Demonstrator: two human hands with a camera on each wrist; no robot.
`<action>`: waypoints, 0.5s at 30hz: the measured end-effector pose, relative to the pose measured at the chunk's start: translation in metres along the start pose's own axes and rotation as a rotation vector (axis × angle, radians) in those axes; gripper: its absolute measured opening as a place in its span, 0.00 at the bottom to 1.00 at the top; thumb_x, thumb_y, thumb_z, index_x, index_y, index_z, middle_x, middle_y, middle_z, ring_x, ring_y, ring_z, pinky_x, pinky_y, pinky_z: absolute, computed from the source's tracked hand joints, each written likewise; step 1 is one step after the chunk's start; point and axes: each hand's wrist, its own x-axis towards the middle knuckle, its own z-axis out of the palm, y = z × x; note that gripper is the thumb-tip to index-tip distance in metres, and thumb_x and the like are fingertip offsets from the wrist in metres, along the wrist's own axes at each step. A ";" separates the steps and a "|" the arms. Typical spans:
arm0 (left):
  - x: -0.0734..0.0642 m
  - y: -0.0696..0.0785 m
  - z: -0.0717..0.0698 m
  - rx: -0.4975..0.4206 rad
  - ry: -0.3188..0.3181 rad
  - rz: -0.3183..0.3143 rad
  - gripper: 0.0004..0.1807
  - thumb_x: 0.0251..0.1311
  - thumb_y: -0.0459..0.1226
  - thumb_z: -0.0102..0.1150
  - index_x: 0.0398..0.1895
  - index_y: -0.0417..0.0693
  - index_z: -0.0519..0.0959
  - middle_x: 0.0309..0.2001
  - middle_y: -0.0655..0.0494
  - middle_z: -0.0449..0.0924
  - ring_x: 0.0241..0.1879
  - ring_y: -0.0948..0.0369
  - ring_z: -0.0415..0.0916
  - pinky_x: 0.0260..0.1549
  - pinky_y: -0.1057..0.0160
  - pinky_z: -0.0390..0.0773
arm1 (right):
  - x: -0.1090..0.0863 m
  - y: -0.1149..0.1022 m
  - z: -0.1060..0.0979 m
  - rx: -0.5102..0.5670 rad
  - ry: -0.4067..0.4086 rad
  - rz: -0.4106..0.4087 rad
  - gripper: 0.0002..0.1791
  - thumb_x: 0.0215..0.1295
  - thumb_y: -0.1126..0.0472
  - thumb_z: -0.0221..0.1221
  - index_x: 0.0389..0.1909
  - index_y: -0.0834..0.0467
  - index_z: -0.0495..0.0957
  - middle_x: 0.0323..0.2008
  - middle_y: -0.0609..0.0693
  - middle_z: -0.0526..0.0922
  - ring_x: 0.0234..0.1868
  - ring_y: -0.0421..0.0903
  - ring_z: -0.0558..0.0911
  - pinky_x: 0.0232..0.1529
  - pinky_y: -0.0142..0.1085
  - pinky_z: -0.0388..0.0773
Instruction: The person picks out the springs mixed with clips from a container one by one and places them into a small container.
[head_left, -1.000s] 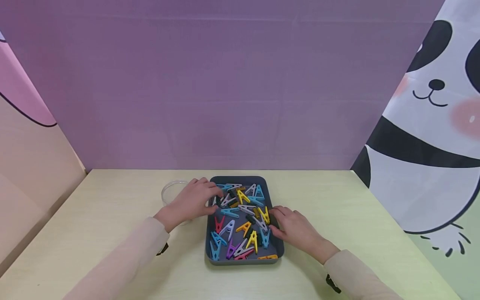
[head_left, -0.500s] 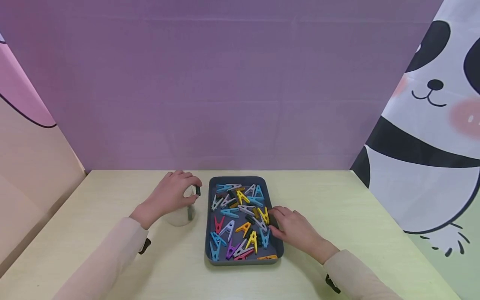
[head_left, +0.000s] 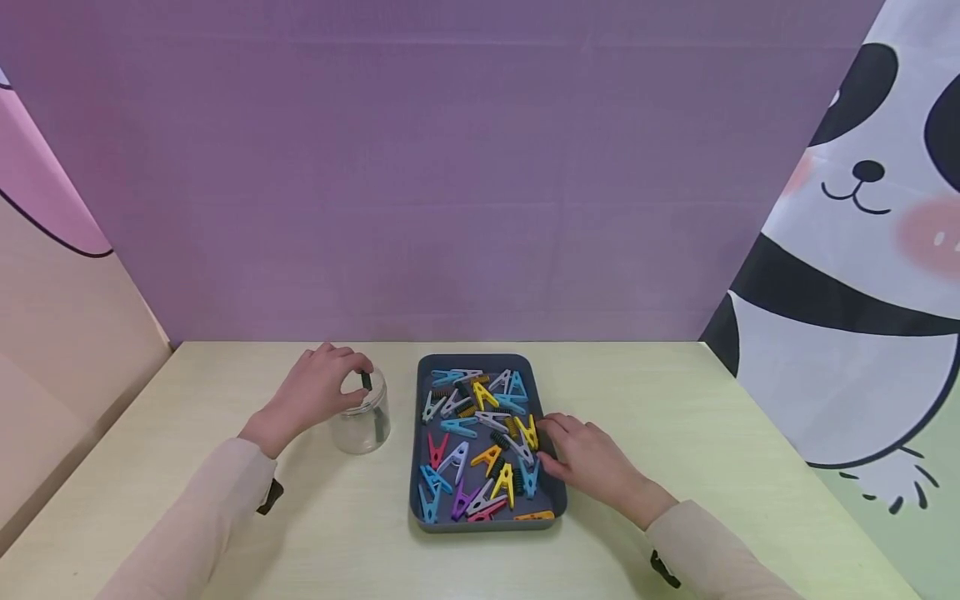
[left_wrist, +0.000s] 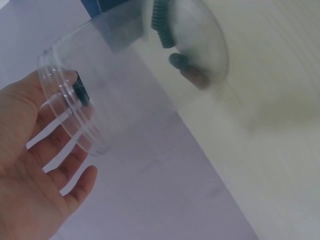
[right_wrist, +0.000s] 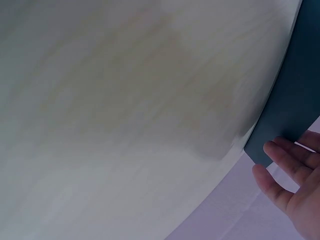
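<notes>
My left hand (head_left: pixel 309 390) pinches a small dark ribbed cylinder (head_left: pixel 366 381) between thumb and forefinger at the mouth of a clear jar (head_left: pixel 360 432). In the left wrist view the cylinder (left_wrist: pixel 80 89) shows through the jar's rim, and a few dark green and brownish pieces (left_wrist: pixel 162 22) lie at the jar's bottom. My right hand (head_left: pixel 592 462) rests at the right rim of a dark grey tray (head_left: pixel 489 527), fingers fairly straight. Its fingertips (right_wrist: pixel 272 147) touch the tray's outer wall in the right wrist view. Colourful plastic clips (head_left: pixel 454 458) are spread in the tray.
Among the clips lie several more dark ribbed cylinders (head_left: pixel 498 467) and brown ones (head_left: pixel 512 427). The jar stands left of the tray on a pale wooden table (head_left: pixel 675 417). A purple backdrop (head_left: pixel 450 167) rises behind the table's far edge.
My left hand has lifted out of the tray with a dark ribbed cylinder and moved left to the jar's mouth. The right hand has stayed at the tray's rim.
</notes>
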 end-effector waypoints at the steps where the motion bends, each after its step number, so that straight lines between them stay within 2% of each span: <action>1: 0.000 -0.001 0.001 -0.001 -0.004 -0.004 0.18 0.47 0.42 0.66 0.43 0.51 0.79 0.41 0.56 0.81 0.44 0.54 0.69 0.41 0.51 0.68 | 0.000 0.000 0.000 -0.001 -0.001 0.001 0.25 0.55 0.49 0.60 0.50 0.60 0.74 0.48 0.54 0.78 0.48 0.48 0.78 0.43 0.43 0.78; 7: 0.000 -0.002 0.002 -0.004 -0.007 -0.016 0.17 0.46 0.41 0.67 0.43 0.51 0.80 0.40 0.56 0.81 0.43 0.54 0.70 0.41 0.51 0.68 | 0.000 0.000 0.000 -0.008 0.005 -0.003 0.25 0.55 0.49 0.60 0.50 0.60 0.74 0.48 0.53 0.78 0.48 0.48 0.78 0.43 0.42 0.78; 15: 0.000 -0.002 0.002 0.018 -0.001 -0.002 0.15 0.47 0.40 0.66 0.41 0.52 0.80 0.38 0.58 0.81 0.43 0.54 0.71 0.41 0.51 0.68 | 0.000 0.000 0.000 0.004 0.000 0.007 0.25 0.55 0.49 0.60 0.49 0.60 0.74 0.48 0.53 0.78 0.48 0.48 0.78 0.43 0.42 0.78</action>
